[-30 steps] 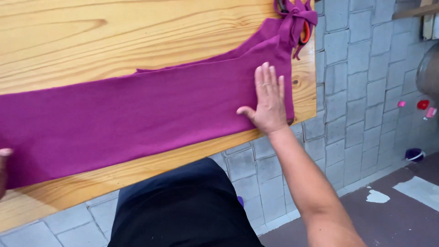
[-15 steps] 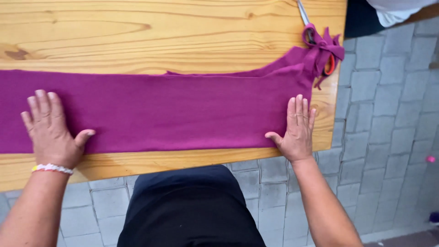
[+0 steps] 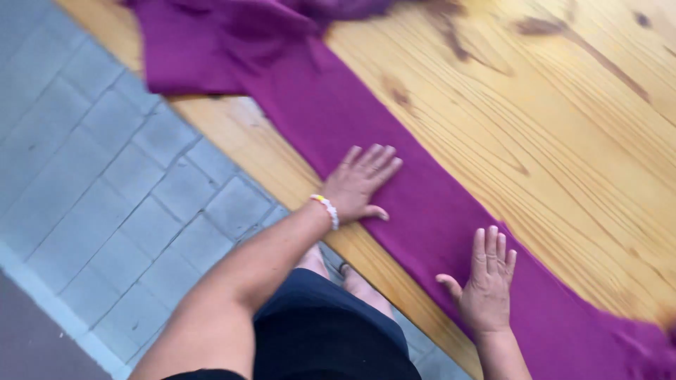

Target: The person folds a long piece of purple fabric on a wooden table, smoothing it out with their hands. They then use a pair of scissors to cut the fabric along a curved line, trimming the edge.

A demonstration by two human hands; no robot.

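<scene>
While both palms press flat | left hand (image 3: 360,184), right hand (image 3: 486,285): fingers spread, released | purple cloth (image 3: 422,204) | wooden table (image 3: 563,127)

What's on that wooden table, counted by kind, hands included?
Purple cloth strip: 1
Hands pressed flat on the cloth: 2, the left hand and the right hand
Beaded bracelet on the left wrist: 1
Total: 4
</scene>
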